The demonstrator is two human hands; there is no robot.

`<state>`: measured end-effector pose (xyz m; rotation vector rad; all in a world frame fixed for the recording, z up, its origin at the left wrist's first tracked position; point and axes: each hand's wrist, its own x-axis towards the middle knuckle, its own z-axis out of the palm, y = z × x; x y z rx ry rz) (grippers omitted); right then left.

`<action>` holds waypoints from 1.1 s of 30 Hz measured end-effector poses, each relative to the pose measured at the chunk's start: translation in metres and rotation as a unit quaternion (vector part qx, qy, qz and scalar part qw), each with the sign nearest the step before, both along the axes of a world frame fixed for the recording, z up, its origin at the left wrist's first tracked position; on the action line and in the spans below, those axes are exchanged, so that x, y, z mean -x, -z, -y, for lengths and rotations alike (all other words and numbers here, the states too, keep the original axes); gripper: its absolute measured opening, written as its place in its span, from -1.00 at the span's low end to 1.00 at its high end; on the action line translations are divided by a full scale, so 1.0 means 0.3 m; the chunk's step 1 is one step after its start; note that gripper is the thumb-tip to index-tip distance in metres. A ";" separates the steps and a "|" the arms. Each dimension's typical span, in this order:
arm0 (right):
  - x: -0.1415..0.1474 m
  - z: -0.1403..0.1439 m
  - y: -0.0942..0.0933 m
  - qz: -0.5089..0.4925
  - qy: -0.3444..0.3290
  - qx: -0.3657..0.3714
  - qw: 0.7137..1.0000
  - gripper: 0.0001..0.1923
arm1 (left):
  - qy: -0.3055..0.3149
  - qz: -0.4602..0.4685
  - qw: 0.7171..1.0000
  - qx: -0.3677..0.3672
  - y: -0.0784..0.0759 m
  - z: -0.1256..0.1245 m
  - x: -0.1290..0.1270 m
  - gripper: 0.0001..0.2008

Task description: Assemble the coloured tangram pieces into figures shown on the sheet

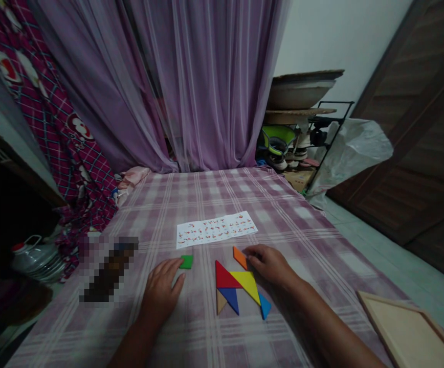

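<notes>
My left hand [162, 287] lies on the cloth with its fingers stretched out. Its fingertips touch the left edge of a green square tangram piece [186, 262], and the thumb stays apart from it. My right hand [270, 261] has its fingers bent around the right edge of an orange parallelogram piece [240, 257]. Between the hands, several pieces lie edge to edge: a red triangle [225, 277], a yellow triangle [247, 284], a dark blue triangle [231, 298], a tan triangle [220, 301] and a light blue piece [265, 305]. The orange piece sits just above the yellow one.
A printed sheet of small figures [217, 230] lies beyond the pieces on the checked cloth [191, 332]. A wooden tray [409, 327] is at the lower right. A blurred-out object [109, 271] lies left. Purple curtains [210, 87] hang behind; a shoe rack [327, 138] stands beyond the right corner.
</notes>
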<state>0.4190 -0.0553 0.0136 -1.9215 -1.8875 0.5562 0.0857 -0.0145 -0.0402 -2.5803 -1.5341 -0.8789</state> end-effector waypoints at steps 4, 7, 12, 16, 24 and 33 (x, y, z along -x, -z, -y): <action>0.012 -0.040 0.012 -0.007 0.008 0.016 1.000 -0.66 | 0.002 -0.004 1.000 -0.012 0.000 0.003 0.001 -0.66; 0.018 -0.047 0.001 -0.001 0.007 0.020 1.000 -0.66 | 0.004 -0.008 1.000 -0.013 -0.001 0.004 0.003 -0.66; 0.037 -0.062 -0.029 0.031 0.000 0.041 0.999 -0.69 | 0.010 -0.017 1.000 -0.005 -0.004 0.002 0.007 -0.65; 0.047 -0.089 -0.041 0.043 0.013 0.085 0.995 -0.69 | 0.017 -0.020 1.000 -0.003 -0.008 -0.002 0.009 -0.65; 0.031 -0.133 -0.062 0.038 -0.020 0.121 0.992 -0.81 | 0.025 -0.040 0.999 0.004 -0.017 -0.013 0.014 -0.61; 0.026 -0.130 -0.074 0.038 -0.020 0.128 0.991 -0.80 | 0.026 -0.047 0.999 -0.004 -0.019 -0.020 0.015 -0.59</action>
